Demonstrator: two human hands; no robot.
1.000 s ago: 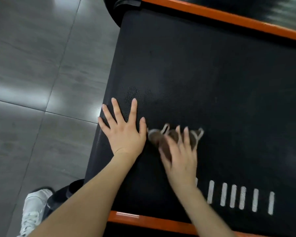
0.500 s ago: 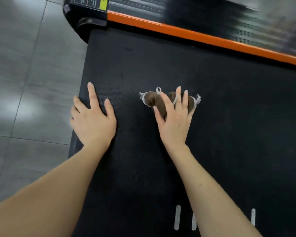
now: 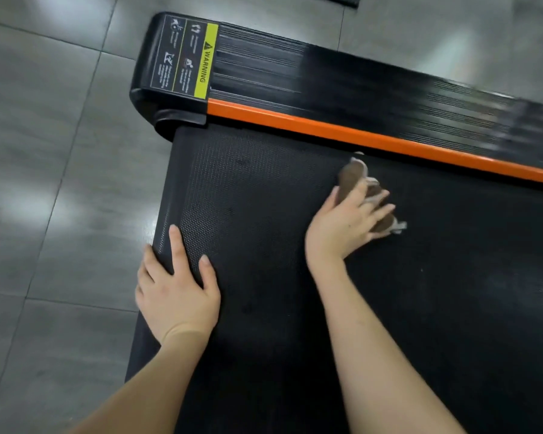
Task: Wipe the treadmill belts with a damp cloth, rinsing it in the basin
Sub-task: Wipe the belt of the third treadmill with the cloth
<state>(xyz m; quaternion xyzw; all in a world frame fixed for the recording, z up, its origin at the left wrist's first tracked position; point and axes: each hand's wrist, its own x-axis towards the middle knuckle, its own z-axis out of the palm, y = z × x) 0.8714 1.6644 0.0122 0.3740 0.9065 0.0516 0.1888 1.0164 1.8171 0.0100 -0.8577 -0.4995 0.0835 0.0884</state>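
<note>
Left hand (image 3: 177, 289) lies nearest, palm down on the belt (image 3: 264, 189), right at the belt's end edge. Its fingers are straight and apart and hold nothing. The forefinger points up along the edge, the thumb spreads inward onto the belt, and the outer fingers sit on the rounded lip where the belt drops toward the floor (image 3: 44, 183).

Farther along the belt, toward its far side, the right hand (image 3: 342, 223) presses down on the cloth (image 3: 350, 178). The fingers are stretched and spread over it, not wrapped round it, and motion blur smears the fingertips. The cloth is a brown bunched wad with pale trim, lying on the belt under and beyond those fingers. Its far end comes close to the rail (image 3: 373, 142); blur hides whether they touch.

Between the two hands the belt is bare black, and a wide bare stretch runs from the cloth to the belt's end edge. The rail is an orange strip bordering the belt's far side along its whole visible length. Beyond it lies a black ribbed deck (image 3: 358, 86), blurred toward the right. At the belt's far end corner sits a black cap (image 3: 151, 89) bearing a label (image 3: 201, 62) with a yellow WARNING band. Grey tiled floor surrounds the belt's end and continues past the deck.
</note>
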